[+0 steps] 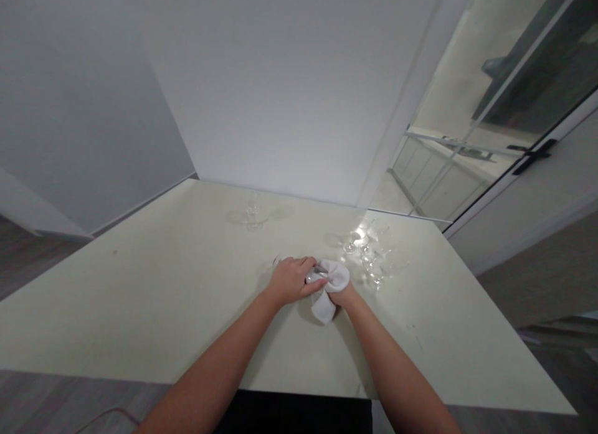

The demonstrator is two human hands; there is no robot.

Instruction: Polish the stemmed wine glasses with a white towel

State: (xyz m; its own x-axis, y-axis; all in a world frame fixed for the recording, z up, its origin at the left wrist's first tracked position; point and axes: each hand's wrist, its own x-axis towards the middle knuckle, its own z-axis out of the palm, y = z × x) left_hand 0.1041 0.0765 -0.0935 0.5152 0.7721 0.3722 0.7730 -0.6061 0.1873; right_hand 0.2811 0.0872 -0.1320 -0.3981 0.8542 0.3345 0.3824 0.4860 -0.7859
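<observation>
My left hand [288, 281] is closed around a clear wine glass [320, 271], which lies on its side above the table with its rim end toward the right. A thin curve of its foot shows just left of my knuckles. My right hand [342, 295] grips a white cloth [324, 307], bunched against and partly into the bowl of the glass. Most of my right fingers are hidden under the cloth, and one fold hangs down toward me. Both hands meet near the middle of the table.
Several clear stemmed glasses [369, 253] stand close together right of my hands, hard to tell apart. More clear glassware [253, 213] stands at the back left. The pale table [154, 284] meets a white wall [280, 98] behind, with a glazed door frame [467, 141] at right.
</observation>
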